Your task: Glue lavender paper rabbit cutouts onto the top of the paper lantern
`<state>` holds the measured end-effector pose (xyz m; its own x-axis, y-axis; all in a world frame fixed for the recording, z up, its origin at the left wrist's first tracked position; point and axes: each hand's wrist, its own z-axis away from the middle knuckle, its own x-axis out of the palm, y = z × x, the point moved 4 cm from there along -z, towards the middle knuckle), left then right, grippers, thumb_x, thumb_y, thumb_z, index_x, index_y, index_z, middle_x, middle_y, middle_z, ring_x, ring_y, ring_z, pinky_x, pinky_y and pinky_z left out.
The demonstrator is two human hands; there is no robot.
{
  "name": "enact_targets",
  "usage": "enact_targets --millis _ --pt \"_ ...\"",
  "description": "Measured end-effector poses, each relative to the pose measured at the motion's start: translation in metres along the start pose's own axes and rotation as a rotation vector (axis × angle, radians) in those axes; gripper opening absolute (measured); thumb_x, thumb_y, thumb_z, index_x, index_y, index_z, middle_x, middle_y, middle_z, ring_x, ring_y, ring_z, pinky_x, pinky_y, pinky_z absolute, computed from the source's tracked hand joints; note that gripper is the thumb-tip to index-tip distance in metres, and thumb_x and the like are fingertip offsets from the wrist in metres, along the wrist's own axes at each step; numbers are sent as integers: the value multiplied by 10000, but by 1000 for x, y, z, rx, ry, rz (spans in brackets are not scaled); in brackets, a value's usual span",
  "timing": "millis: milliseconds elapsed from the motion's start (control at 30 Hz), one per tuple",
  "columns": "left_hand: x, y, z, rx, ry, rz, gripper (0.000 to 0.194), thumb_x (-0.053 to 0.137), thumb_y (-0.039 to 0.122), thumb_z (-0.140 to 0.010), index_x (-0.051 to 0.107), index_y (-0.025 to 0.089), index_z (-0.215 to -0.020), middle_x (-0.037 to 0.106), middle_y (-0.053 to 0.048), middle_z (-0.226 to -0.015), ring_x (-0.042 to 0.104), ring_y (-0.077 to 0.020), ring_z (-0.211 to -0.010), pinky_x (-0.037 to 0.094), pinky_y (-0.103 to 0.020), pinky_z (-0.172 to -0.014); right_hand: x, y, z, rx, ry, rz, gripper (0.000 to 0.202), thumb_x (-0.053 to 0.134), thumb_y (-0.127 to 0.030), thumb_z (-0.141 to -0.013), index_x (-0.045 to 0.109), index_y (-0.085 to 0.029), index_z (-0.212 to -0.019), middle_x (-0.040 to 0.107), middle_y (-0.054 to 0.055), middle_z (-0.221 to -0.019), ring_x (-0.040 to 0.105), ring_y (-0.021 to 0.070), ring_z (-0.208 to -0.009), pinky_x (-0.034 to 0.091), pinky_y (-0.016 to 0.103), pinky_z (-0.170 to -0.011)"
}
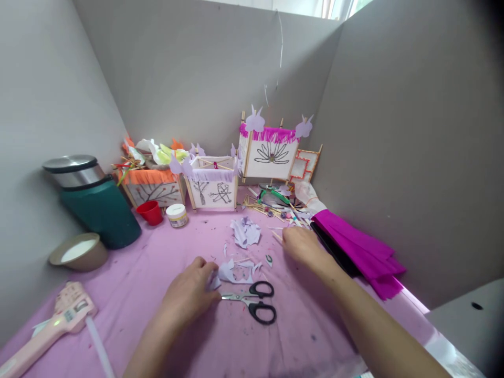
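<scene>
My left hand (192, 289) is curled over the purple cloth, with a bit of lavender paper (214, 284) between thumb and fingers. Cut lavender paper scraps (236, 272) lie right beside it. Black-handled scissors (252, 302) rest flat, their blades slightly parted and the tips by my left thumb. Further right, my right hand (300, 245) is closed, and a thin pale stick (277, 237) juts out from its fingers to the left. Crumpled lavender paper (245, 232) sits between the hands, toward the back.
Decorated paper-and-stick lanterns (214, 191) stand along the back. At left are a green flask (98, 210), a bowl (81, 254), a red cup (150, 212), a white jar (177, 216) and a pink glue gun (59, 328). Magenta paper (354, 247) and loose sticks (262, 207) lie right.
</scene>
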<state>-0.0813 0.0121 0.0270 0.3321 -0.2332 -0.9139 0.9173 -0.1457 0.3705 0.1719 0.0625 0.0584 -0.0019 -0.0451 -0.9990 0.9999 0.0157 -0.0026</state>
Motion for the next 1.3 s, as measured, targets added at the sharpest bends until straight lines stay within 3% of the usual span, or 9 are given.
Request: enact_targets --millis 100,233,400,533,700,800,933,1133,1300 --pt "5 -2 -1 30 -11 36 238 548 177 -680 653 214 -890 594 -47 -959 576 -181 -792 379 -277 -669 -1 -5 -11 -62 57 -32 260 521 -247 -890 694 -98 -1013 667 213 -1029 632 300 -982 444 343 -794" --pt "6 -3 -8 41 -10 64 134 547 137 -689 655 198 -738 637 -46 -856 572 -172 -770 367 -259 -664 8 -51 -27 -245 127 -134 435 528 -474 -899 537 -253 -1273 589 92 -1203 555 228 -1097 419 291 -853" --pt "-9 -5 -9 -50 75 50 147 518 118 -726 647 188 -736 669 -29 -721 578 -165 -699 355 -247 -626 29 -86 -46 -329 121 -199 260 529 -307 -907 629 -181 -1112 599 117 -1130 538 228 -1073 399 280 -842" --pt "-19 4 -18 -16 167 25 223 447 111 -785 653 194 -804 691 -43 -782 610 -184 -745 380 -259 -645 24 -70 -36 -392 122 -265 230 475 -222 -924 630 -183 -1090 626 77 -1060 567 181 -993 375 248 -833" --pt "-7 16 -42 17 144 -11 266 524 146 -788 652 201 -1015 652 -85 -986 627 -220 -891 427 -296 -765 20 -40 0 -428 56 -315 298 589 -364 -867 627 -202 -1114 622 59 -1007 591 188 -909 388 246 -739" --pt "6 22 -50 27 129 -8 336 587 194 -778 609 210 -1113 574 -105 -1098 628 -224 -916 442 -309 -794 29 -47 16 -504 18 -328 583 723 -425 -749 527 -260 -1272 575 62 -1090 585 216 -938 399 260 -741" --pt "16 27 -52 24 126 53 198 501 118 -816 638 202 -932 567 -92 -1022 623 -211 -890 438 -319 -803 40 -66 17 -547 47 -349 308 639 -309 -831 602 -251 -1131 587 58 -1015 587 213 -907 395 265 -739" --pt "13 22 -50 -35 193 375 134 547 71 -751 611 188 -732 609 -62 -794 589 -223 -868 406 -340 -843 47 -65 3 -465 91 -464 313 478 -44 -789 623 -166 -1038 633 89 -961 602 199 -863 403 269 -752" --pt "16 24 -49 -161 272 893 135 556 101 -720 634 200 -771 566 18 -603 551 -149 -626 436 -260 -667 32 -69 -4 -384 130 -683 272 444 -73 -772 571 -173 -991 667 19 -907 621 137 -826 445 196 -723"
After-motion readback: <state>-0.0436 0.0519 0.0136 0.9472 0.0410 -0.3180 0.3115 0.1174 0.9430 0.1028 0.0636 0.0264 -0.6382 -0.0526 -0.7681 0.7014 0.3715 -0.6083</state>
